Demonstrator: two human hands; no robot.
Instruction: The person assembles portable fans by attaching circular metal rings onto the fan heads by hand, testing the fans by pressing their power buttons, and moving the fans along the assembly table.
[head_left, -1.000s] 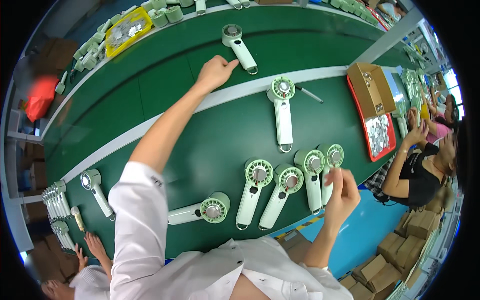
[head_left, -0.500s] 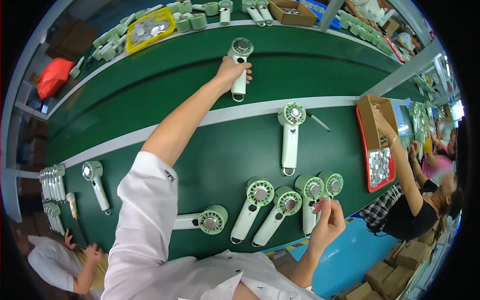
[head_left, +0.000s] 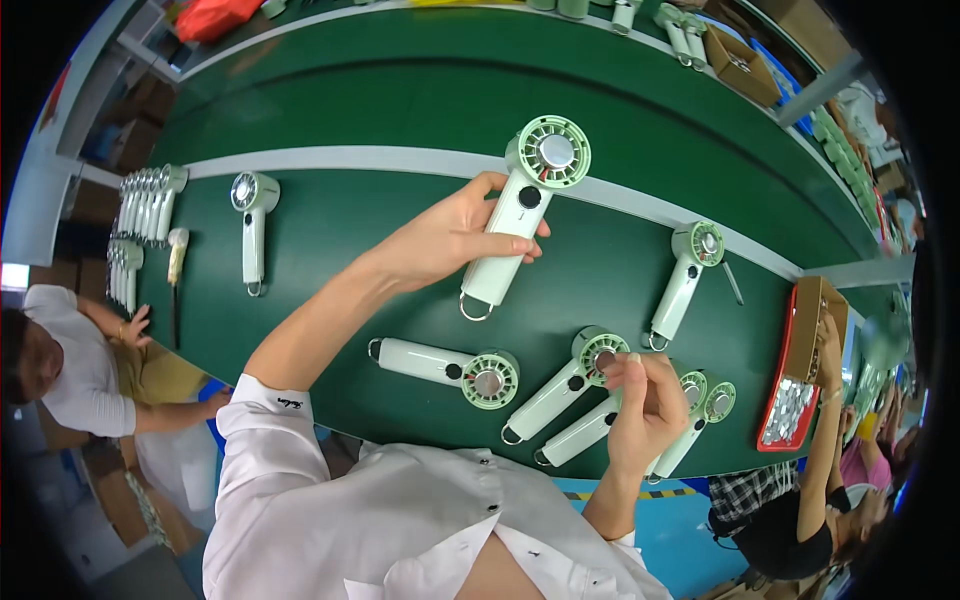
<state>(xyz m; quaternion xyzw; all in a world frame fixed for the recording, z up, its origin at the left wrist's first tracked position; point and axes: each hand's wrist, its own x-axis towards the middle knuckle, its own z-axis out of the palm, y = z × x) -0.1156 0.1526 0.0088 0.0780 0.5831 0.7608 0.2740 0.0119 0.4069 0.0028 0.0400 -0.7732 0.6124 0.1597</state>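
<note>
My left hand [head_left: 445,235] is wrapped round the white handle of a handheld fan [head_left: 515,212]. Its round green head points up and away, showing a silver hub, and a metal loop hangs at the bottom end. My right hand [head_left: 648,412] hovers over several similar fans at the near right, thumb and fingers pinched together. Whatever the pinch holds, if anything, cannot be made out. Beside the fingertips lies a fan [head_left: 552,402], and the right hand partly hides another fan [head_left: 580,436]. One more fan [head_left: 425,362] lies sideways in front of me.
A fan [head_left: 672,300] lies at the right beside a pen [head_left: 733,283]; another fan [head_left: 254,240] lies left. Farther left are rows of fans [head_left: 150,205] and a yellowish-handled tool [head_left: 176,262]. Co-workers sit at both sides. A red tray [head_left: 765,430] holds small silver pieces.
My left hand has brought the fan from the far green surface back toward me. The view has shifted too. My right hand stays pinched above the near fans.
</note>
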